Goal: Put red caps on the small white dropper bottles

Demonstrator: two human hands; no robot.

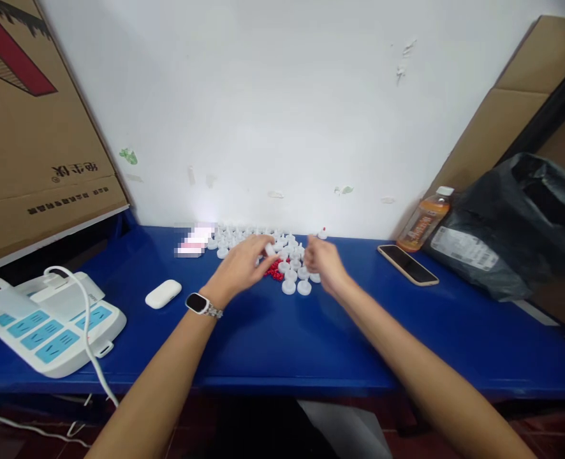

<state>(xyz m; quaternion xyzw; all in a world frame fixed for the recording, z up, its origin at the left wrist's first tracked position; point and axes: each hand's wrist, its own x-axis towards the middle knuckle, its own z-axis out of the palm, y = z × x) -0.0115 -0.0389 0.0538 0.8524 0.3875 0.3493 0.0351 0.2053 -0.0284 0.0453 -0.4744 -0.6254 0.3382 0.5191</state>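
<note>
My left hand (247, 266) has its thumb and fingers around a white plastic nozzle cap (270, 249). To its right, my right hand (324, 262) is closed, fingers curled in and slightly blurred; whatever it may hold is hidden. Several similar white nozzle caps (289, 286) stand on the blue table between the hands, and more white caps (229, 237) spread behind the left hand toward the wall. Small red pieces (275, 271) lie in a heap just right of the left thumb. Near the wall, one white cap with a red tip (322, 233) stands apart.
A white earbud case (163, 294) and a power strip (55, 331) with a white cable lie on the left. On the right are a phone (407, 264), an orange drink bottle (425, 220) and a black plastic bag (507, 223). A cardboard box (38, 134) stands far left.
</note>
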